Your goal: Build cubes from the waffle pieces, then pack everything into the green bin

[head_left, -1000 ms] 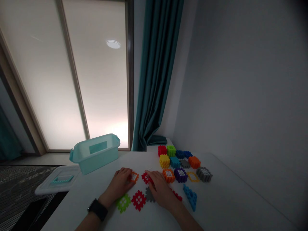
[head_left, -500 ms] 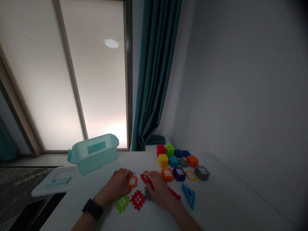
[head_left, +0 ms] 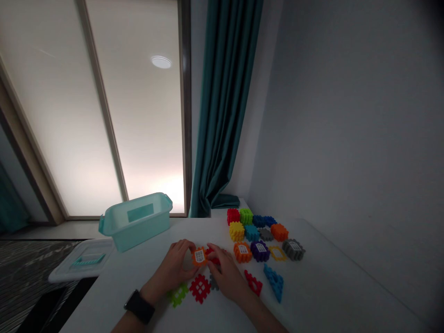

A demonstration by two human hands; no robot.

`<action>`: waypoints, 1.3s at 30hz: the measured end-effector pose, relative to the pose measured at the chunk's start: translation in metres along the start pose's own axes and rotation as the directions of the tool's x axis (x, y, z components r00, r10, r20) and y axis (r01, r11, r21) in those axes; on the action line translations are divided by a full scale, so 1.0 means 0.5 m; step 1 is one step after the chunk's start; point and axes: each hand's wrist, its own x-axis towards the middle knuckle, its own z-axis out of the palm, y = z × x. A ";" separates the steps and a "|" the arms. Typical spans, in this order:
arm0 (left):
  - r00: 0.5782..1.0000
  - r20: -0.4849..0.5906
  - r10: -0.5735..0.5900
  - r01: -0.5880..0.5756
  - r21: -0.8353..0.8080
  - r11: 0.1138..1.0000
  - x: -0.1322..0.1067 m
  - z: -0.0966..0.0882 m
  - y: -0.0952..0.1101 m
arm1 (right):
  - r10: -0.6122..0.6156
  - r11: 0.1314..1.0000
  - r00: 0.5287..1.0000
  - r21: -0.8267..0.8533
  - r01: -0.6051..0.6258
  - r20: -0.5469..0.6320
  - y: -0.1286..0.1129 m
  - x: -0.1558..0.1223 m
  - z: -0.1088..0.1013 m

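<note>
An orange square building tile (head_left: pixel 199 256) with a white window grid is pinched between the thumb and fingers of my left hand (head_left: pixel 175 262). My right hand (head_left: pixel 225 274) grips a red tile (head_left: pixel 212 255), partly hidden by its fingers. The two tiles sit edge to edge; whether their teeth interlock I cannot tell. Below my hands lie a green tile (head_left: pixel 178 295), a red window tile (head_left: pixel 200 288) and a grey tile (head_left: pixel 214 282), the last half covered by my right hand. Right of that hand rest a red triangular tile (head_left: pixel 253 283) and a blue triangular stack (head_left: pixel 274 282).
Several sorted stacks stand at the back right, among them yellow (head_left: pixel 236 231), purple (head_left: pixel 260 250) and grey (head_left: pixel 293 249). A yellow frame (head_left: pixel 277 253) lies between them. At the left are a turquoise bin (head_left: pixel 142 233) and its clear lid (head_left: pixel 78 266).
My left hand has brought the orange tile rightward and slightly up, against the red tile. My right hand has shifted slightly right, uncovering more of the red triangular tile.
</note>
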 end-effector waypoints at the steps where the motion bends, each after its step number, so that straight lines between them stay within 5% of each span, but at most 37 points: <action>1: 1.000 -0.017 0.002 -0.002 -0.020 1.000 -0.001 0.001 0.003 | 0.023 0.998 1.000 0.057 -0.022 -0.019 0.000 0.001 0.004; 8: 0.998 -0.043 0.034 -0.038 -0.078 0.996 -0.004 0.029 0.030 | 0.117 0.888 0.990 0.455 -0.069 -0.079 0.011 0.021 0.019; 16: 0.988 0.017 0.152 -0.153 0.053 0.987 -0.005 0.032 0.036 | 0.096 0.905 0.993 0.421 -0.058 -0.068 0.003 0.019 0.004; 26: 0.977 -0.122 0.173 -0.156 0.137 0.978 -0.002 0.024 0.031 | 0.093 0.912 0.992 0.408 -0.049 -0.088 -0.011 0.015 0.016; 39: 0.974 0.014 0.225 -0.226 0.007 0.974 -0.010 0.022 0.025 | 0.030 0.939 0.999 0.343 -0.033 0.014 0.002 0.017 0.000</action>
